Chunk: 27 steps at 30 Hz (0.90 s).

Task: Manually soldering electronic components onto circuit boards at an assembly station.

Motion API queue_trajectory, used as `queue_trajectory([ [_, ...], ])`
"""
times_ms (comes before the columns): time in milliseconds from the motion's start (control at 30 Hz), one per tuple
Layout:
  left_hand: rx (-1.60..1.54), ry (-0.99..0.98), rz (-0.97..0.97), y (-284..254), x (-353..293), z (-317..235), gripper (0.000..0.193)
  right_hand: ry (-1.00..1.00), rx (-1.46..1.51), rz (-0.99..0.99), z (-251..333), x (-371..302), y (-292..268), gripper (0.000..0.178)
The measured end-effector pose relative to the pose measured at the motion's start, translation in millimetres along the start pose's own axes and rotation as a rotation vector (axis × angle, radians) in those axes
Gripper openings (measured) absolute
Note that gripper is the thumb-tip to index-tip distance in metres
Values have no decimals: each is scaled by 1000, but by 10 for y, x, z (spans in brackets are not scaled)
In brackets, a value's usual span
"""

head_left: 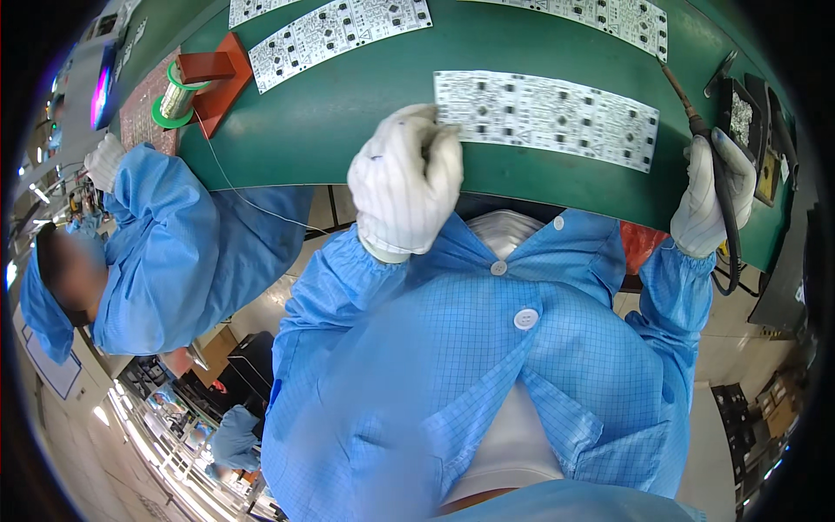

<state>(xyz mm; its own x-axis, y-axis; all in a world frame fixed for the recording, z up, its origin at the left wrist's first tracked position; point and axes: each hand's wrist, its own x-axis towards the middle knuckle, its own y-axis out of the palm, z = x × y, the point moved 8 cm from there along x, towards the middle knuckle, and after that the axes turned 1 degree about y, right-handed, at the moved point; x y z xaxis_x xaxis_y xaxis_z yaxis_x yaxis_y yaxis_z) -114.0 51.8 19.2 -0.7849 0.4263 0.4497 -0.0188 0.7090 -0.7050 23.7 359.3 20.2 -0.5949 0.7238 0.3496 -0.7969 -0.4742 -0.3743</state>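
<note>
A white circuit board [561,122] dotted with black components lies lengthwise on the green bench in front of me. At its left end my left hand [406,183], in a white glove, is closed, with thumb and fingertips pinching the board's near-left edge. My right hand [715,191], also gloved, is wrapped round a soldering iron [698,124] to the right of the board. The iron's tip points up and away, close to the corner of another white board [609,24] farther back. From the handle a black cable [729,235] hangs down past the bench edge.
A solder wire spool [178,97] sits on a red-brown stand [228,87], its thin wire trailing over the bench edge toward my left sleeve. More white boards [339,39] lie at the back left. An iron stand [739,113] is at right. A co-worker [165,235] sits at left.
</note>
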Motion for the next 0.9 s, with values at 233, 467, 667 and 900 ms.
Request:
queue_trajectory([
  [233, 17, 77, 48, 85, 12, -106, 17, -9, -1, -14, -2, 2, 34, 20],
  [467, 2, 25, 120, 27, -8, -59, 17, -26, 13, -16, 2, 10, 19, 20],
  [667, 5, 60, 115, -22, -22, -59, 14, -21, 5, -17, -28, 16, 23, 21],
  [900, -23, 101, 136, -44, -54, -71, 14, -33, 131, 70, 118, -116, 80, 21],
])
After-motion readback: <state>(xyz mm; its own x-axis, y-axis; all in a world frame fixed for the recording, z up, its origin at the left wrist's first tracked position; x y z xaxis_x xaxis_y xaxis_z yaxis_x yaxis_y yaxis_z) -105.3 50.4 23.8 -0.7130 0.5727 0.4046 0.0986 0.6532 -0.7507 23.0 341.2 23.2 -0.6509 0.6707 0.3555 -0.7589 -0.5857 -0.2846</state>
